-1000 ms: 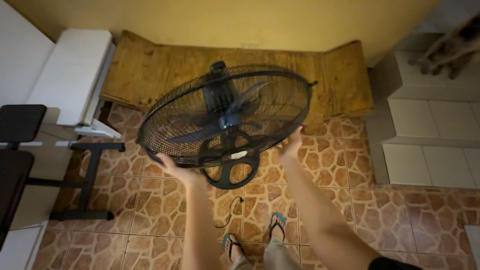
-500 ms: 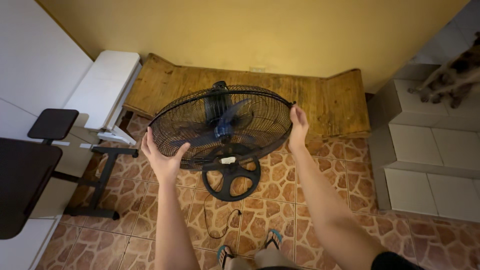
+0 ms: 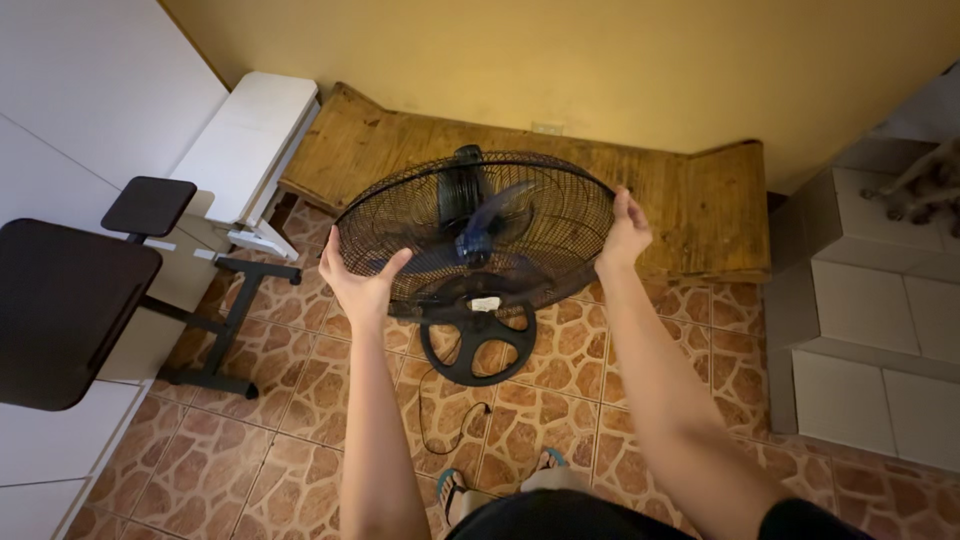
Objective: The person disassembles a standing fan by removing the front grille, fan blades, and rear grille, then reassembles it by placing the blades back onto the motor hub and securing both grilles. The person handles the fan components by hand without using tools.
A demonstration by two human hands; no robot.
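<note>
Both hands clasp the round wire guard of a black pedestal fan (image 3: pixel 478 235), tilted face-up over its wheel-shaped base (image 3: pixel 478 345) on the tiled floor (image 3: pixel 300 400). The left hand (image 3: pixel 358 283) curls over the guard's near-left rim; the right hand (image 3: pixel 625 232) pinches the far-right rim. Judged step: handling the guard at opposite edges. Any latch there appears hidden. A cord (image 3: pixel 440 420) trails below the grip.
</note>
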